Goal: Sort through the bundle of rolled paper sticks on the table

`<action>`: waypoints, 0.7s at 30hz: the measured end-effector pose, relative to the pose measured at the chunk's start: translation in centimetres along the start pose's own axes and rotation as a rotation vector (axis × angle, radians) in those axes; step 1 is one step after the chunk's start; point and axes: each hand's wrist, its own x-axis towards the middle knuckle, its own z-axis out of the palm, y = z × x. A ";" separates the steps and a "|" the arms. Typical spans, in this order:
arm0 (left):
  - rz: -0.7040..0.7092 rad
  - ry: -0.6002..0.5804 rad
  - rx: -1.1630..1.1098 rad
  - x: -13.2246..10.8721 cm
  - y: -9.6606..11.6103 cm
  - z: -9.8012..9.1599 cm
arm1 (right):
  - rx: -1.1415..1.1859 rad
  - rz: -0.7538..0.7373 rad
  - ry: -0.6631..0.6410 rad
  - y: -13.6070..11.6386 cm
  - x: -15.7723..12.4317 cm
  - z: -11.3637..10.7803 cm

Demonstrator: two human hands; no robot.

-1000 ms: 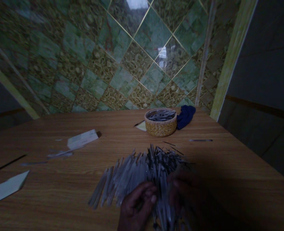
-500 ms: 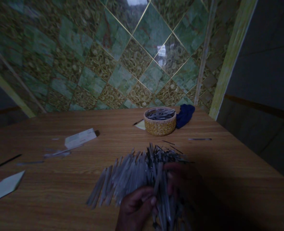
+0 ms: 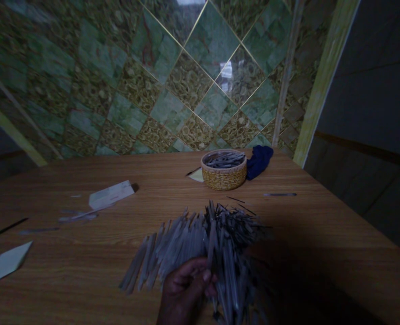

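My left hand (image 3: 186,289) is closed at the bottom middle, thumb against fingers, on a slim translucent plastic strip (image 3: 211,241) that points up and away. Under and beyond it spreads a heap of similar narrow strips (image 3: 176,248), fanned out to the left. Dark thin sticks (image 3: 235,221) lie tangled at the heap's far right part, and more long pale strips (image 3: 232,275) lie just right of my left hand. My right hand (image 3: 271,253) is a dark, blurred shape at the heap's right side; its fingers are lost in shadow.
A woven basket (image 3: 223,179) full of similar strips stands at the back, beside a dark blue cloth (image 3: 260,161). White card pieces (image 3: 112,195) and a pale pointed sheet (image 3: 6,264) lie left. One single strip (image 3: 280,194) lies right. A tiled wall (image 3: 189,85) rises behind the table.
My left hand has shifted slightly left with the strip, which now stands nearer upright. My right hand has drawn away from it to the right and down into shadow.
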 end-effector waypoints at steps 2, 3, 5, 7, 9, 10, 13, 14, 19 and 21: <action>0.018 0.038 0.011 -0.2 0.2 0.2 | -0.154 -0.051 0.016 -0.2 0.1 0.5; 0.027 0.064 0.018 -0.3 0.3 0.4 | -0.243 -0.078 0.032 -0.3 0.2 0.8; 0.028 0.095 0.026 -0.5 0.4 0.8 | -0.330 -0.109 0.081 -0.1 0.2 1.2; 0.023 0.110 0.034 -0.6 0.3 0.9 | -0.252 -0.109 0.126 0.1 0.2 1.3; 0.032 0.104 0.065 -0.6 0.2 0.9 | -0.046 -0.075 0.203 0.1 0.1 0.8; 0.042 0.094 0.087 -0.6 0.1 0.8 | 0.082 -0.033 0.247 0.0 0.0 0.3; 0.066 0.066 0.144 -0.5 -0.1 0.7 | 0.499 0.182 0.443 -0.4 -0.1 -1.5; 0.069 0.054 0.162 -0.5 -0.1 0.7 | 0.624 0.248 0.507 -0.5 -0.1 -2.1; 0.062 -0.007 0.221 -0.5 0.0 0.8 | 1.013 0.223 0.664 -0.5 0.1 -4.0; 0.051 -0.022 0.230 -0.5 0.2 0.7 | 1.113 0.197 0.689 -0.3 0.1 -4.4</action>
